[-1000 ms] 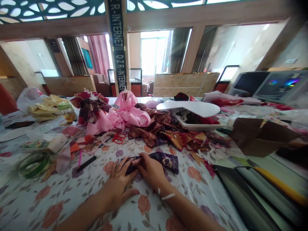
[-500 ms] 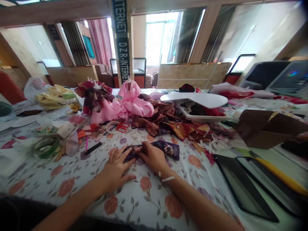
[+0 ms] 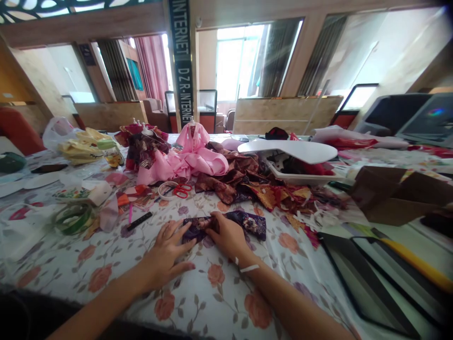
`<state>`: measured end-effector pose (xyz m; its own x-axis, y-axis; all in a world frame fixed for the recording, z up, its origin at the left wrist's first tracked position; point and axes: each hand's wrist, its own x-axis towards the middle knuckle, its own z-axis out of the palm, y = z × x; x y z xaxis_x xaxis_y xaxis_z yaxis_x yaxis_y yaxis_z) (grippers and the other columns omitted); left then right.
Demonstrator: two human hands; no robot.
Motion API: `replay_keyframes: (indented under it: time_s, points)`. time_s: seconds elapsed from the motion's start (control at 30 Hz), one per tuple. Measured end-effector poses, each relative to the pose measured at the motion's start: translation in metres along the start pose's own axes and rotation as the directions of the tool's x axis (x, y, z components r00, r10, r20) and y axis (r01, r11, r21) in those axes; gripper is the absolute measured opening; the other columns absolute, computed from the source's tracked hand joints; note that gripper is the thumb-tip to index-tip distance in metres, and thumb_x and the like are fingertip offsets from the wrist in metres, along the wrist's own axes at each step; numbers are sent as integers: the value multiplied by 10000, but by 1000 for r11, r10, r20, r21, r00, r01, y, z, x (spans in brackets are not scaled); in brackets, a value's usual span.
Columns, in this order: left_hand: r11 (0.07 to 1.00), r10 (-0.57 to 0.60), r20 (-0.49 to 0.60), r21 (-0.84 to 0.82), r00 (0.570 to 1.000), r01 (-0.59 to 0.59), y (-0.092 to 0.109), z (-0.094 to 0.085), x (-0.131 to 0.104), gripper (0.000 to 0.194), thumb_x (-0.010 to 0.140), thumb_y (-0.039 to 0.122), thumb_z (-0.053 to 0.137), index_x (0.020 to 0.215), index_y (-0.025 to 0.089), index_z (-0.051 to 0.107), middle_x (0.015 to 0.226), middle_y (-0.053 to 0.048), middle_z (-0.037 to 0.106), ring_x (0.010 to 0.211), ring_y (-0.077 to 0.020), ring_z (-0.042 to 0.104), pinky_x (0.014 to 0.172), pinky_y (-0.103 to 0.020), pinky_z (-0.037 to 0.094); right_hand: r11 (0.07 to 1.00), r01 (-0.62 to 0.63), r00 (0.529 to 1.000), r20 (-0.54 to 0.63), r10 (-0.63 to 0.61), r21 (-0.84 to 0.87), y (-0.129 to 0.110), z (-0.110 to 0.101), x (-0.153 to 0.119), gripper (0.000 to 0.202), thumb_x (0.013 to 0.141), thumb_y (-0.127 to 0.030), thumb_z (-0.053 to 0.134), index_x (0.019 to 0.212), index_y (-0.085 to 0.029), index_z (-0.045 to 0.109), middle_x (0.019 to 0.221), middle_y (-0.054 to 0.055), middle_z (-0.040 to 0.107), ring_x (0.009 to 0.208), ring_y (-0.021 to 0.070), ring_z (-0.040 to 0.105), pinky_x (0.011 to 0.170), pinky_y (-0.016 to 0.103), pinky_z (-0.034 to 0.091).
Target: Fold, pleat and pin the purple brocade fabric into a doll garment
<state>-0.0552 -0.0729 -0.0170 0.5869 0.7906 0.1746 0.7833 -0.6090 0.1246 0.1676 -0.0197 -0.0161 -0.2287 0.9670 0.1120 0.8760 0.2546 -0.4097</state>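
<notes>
A strip of dark purple floral cloth (image 3: 254, 225) lies on the tablecloth in front of me. My right hand (image 3: 229, 238) rests over its middle, thumb and fingers pinched on the fabric; the fingertips are partly hidden. Two short white strips (image 3: 249, 268) cling to my right wrist. At the cloth's left end my left hand (image 3: 169, 252) is spread flat, its fingertips at the fabric's edge and nothing gripped. Beyond my hands lie red-handled scissors (image 3: 182, 191), and a black bar-shaped object (image 3: 139, 221) sits to the left.
A pink doll-sized dress (image 3: 193, 134) stands at the back, beside crumpled brown fabric (image 3: 244, 165). Green tape rolls (image 3: 72, 218) lie at left. On the right are a white tray (image 3: 304, 178), a cardboard box (image 3: 375, 193) and dark-framed flat panels (image 3: 364, 278). The floral tablecloth (image 3: 130, 302) covers the table.
My left hand has drawn back slightly to the left, uncovering more of the cloth's left end. My right hand keeps its place on the cloth. The view has tilted up a little.
</notes>
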Motion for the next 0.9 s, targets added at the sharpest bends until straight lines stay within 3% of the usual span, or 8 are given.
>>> replay_keyframes:
  time_s: [0.1,0.33,0.47,0.63,0.9]
  points:
    - [1000,20,-36,-1,999,-20,-1,1,-7,496,873,532,477,1324,326,499,1522,-80,273,1397,-354,164,1088,-585,194,1000,0,1000,8,0,-2,0,1,1,467,820,-362,585,1249,-220,470,976,56,688,911,211,631,710,264,371]
    - [999,1,3,-36,1000,0,1,-7,0,460,844,574,494,1196,306,621,1453,-78,384,1379,-348,202,1091,-577,174,1000,22,1000,-3,-22,6,3,3,2,455,821,-370,582,1236,-215,475,967,59,686,898,217,628,697,268,364]
    - [999,-7,-76,-42,997,3,11,-12,9,387,887,491,472,1162,277,639,1363,-77,452,1306,-320,306,1081,-542,221,1000,29,999,-18,-29,6,4,3,0,427,844,-345,549,1238,-200,475,961,69,686,889,223,631,687,274,366]
    - [1000,-15,-107,-23,994,12,26,0,28,504,863,531,480,1265,238,560,1120,-99,528,1078,-290,443,985,-500,336,1000,6,1000,28,-6,9,1,-1,0,447,845,-315,539,1271,-206,454,984,73,687,919,216,628,714,270,377]
    - [998,52,-101,-24,994,-55,24,7,46,506,847,576,475,1161,210,625,1079,-102,533,1061,-283,422,997,-480,302,1000,7,999,46,-8,10,-3,-5,0,424,858,-289,515,1267,-193,466,1070,88,679,981,229,619,756,281,390]
